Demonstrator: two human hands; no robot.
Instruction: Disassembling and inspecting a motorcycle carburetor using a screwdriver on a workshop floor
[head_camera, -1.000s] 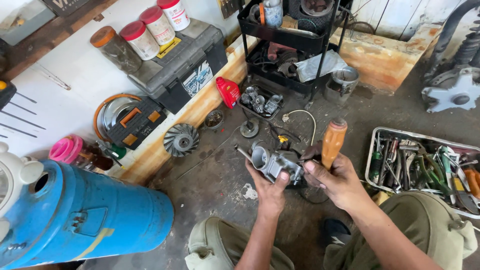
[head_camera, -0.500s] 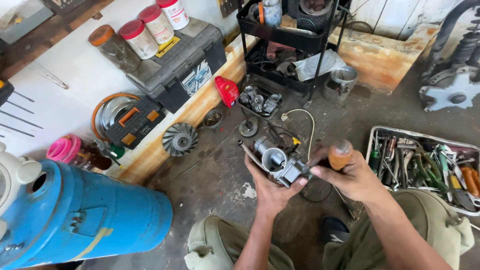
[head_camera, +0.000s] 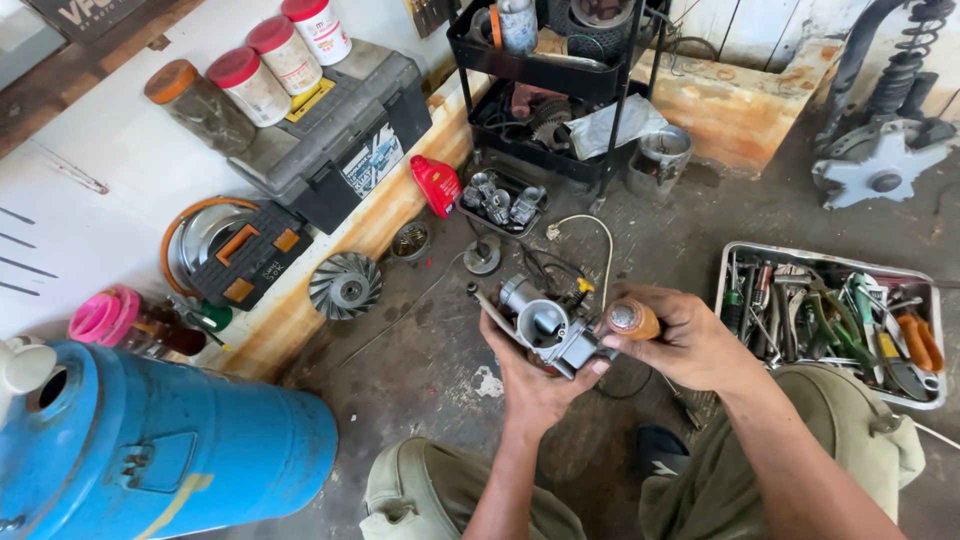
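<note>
Since a second ago, right hand (head_camera: 690, 340) has tipped the screwdriver (head_camera: 633, 320) from upright to end-on toward the camera, orange handle butt showing, fingers wrapped tight around it (shaft hidden). Left hand (head_camera: 535, 375) cradles the carburetor (head_camera: 545, 322) from below, fingers closed on its body, held above the concrete floor (head_camera: 420, 350), between the knees. Tool tray (head_camera: 830, 310) lies just right; blue drum (head_camera: 150, 460) at left.

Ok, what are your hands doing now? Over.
Left hand cradles grey carburetor. Right hand grips orange-handled screwdriver against it. Nothing blocking; tool tray sits to the right.
</note>
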